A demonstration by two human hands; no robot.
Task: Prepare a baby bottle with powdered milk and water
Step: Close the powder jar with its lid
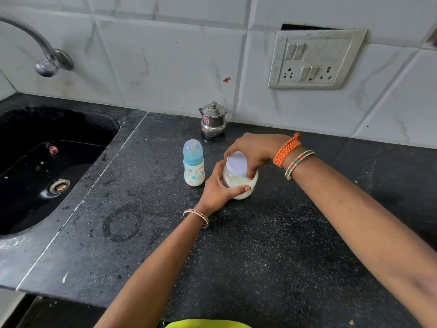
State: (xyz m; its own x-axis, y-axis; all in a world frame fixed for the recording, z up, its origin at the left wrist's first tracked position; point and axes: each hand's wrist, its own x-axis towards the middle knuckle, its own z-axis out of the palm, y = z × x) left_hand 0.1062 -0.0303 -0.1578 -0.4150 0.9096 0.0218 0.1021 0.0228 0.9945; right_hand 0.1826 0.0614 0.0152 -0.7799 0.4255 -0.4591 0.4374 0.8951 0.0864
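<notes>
Fingers [251, 172] of my right hand [250, 150] curl down over the white lid [236, 163] of the jar [240, 185], gripping its rim from above, while my left hand [218, 189] wraps the jar's glass body from the near side, thumb laid across its front. I see white powder filling the jar, which stands on the black speckled table [260, 245] near the middle of the view. Just to its left, apart from it, stands the bottle [194, 165], upright, its blue collar and clear cap on. Behind both, close to the tiled wall [165, 55], sits a small steel pot [214, 119] with a lid and handle. At far left I have the black sink [35, 166] sunk into the table, with a tap [45, 58] curving over it from the wall. Bangles ring both my wrists, and an orange band [286, 150] crosses the right one. On the wall at right hangs a switch plate [314, 59].
</notes>
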